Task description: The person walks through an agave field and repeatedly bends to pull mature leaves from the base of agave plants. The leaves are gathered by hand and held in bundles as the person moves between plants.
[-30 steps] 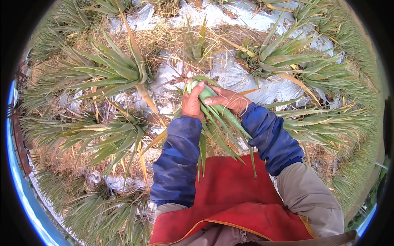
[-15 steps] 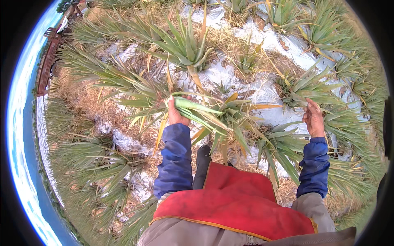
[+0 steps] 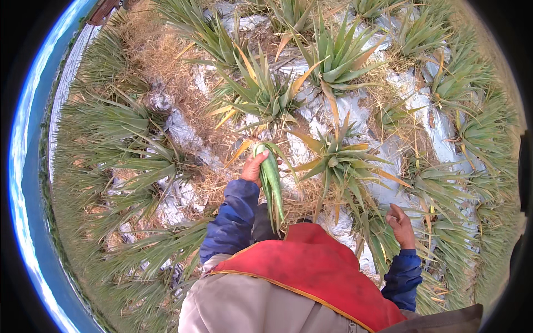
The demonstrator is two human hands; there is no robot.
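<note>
In my left hand (image 3: 254, 168) is a small bundle of cut aloe leaves (image 3: 271, 180), thick and green. The fingers wrap round their broad ends, and the tips hang down toward my body. My right hand (image 3: 401, 226) is off to the right, above aloe plants, with its fingers curled in. Whatever it holds, if anything, cannot be made out. Between the hands grows an aloe plant (image 3: 333, 161) with some yellowed leaves. Another aloe plant (image 3: 266, 100) stands just beyond my left hand.
Rows of aloe fill the field on both sides, including a large plant (image 3: 338, 61) farther ahead. Torn pale plastic sheeting (image 3: 183, 130) and dry straw (image 3: 152, 50) cover the ground between them. A red cloth apron (image 3: 311, 272) hangs over my front.
The view has shifted over the plants. My left hand has turned the aloe leaves from pointing right to hanging down toward me. My right hand is lower in view and nearer my body.
</note>
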